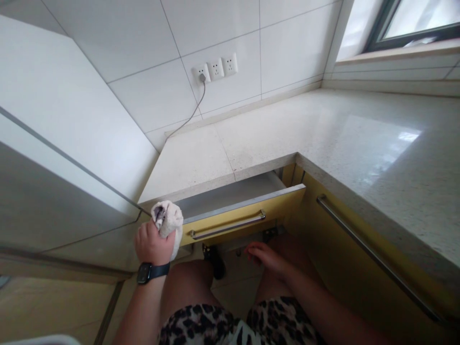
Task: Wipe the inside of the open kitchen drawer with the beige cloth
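My left hand (153, 245), with a dark watch on the wrist, is closed around a crumpled pale cloth (168, 218). It holds the cloth against the left end of a yellow drawer (244, 211) that stands partly pulled out under the worktop. The drawer has a long metal bar handle (228, 227) and a white inside. My right hand (266, 256) hangs lower, below the drawer and above my knee, its fingers loosely curled with nothing visible in them.
A speckled stone worktop (323, 139) wraps round the corner. Wall sockets (215, 69) with one cable plugged in sit on the white tiles. A yellow cabinet front with a long bar handle (373, 256) runs along the right. A window (413, 24) is at top right, and a white appliance (53, 143) stands at left.
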Demonstrator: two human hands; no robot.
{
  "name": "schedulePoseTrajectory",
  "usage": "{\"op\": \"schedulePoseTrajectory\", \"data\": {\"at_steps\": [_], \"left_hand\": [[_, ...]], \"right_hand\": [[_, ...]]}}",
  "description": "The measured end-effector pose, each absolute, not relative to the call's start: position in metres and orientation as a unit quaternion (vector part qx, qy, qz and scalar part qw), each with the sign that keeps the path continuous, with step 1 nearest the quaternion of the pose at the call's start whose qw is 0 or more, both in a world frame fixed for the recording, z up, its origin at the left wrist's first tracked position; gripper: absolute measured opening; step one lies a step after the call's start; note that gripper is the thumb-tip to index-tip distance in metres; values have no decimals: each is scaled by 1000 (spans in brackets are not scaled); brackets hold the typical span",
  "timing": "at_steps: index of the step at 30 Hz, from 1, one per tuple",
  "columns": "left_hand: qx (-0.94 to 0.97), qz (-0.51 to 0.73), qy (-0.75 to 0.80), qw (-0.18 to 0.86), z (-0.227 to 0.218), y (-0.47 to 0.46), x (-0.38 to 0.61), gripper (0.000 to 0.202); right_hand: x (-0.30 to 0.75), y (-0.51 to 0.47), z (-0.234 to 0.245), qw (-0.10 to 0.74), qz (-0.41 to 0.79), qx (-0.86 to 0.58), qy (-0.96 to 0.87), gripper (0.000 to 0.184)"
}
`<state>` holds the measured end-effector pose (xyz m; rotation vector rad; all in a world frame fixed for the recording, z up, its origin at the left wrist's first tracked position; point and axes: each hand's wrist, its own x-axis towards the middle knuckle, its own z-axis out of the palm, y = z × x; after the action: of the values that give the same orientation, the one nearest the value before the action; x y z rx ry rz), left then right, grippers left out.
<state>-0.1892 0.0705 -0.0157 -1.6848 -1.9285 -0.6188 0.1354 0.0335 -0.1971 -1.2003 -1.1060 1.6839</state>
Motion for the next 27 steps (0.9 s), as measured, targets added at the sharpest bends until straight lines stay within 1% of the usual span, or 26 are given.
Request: {"op": "schedulePoseTrajectory", "data": {"at_steps": [6,10,12,14,16,17,21,23,27], "left_hand": [[-536,-287,-750,262,-12,77,-215,42],[-562,-253,-744,259,-10,77,-187,51],[-622,-214,-717,231,-11,75,-166,54],[-681,-181,-688,174,-13,73,-145,58],[-716,-172,-663,136,-15,74,-125,61],[-726,-180,-650,135,-17,76,-114,61],[-769,-263,-547,200,-25,91,-69,57],[-794,-281,-491,222,-29,100,-47,58],[-827,-282,-409,264,-35,114,-24,41]], "right_hand": [[130,35,-204,369,665,-468,-451,28],[128,34,-202,355,662,-465,-468,26],[127,34,-201,349,661,-464,-476,26],[126,35,-201,344,658,-466,-482,26],[125,35,-202,338,654,-470,-487,25],[124,35,-203,335,652,-472,-490,25],[123,34,-205,313,647,-480,-502,23],[124,34,-206,301,644,-487,-507,22],[126,33,-204,288,635,-502,-512,21]]}}
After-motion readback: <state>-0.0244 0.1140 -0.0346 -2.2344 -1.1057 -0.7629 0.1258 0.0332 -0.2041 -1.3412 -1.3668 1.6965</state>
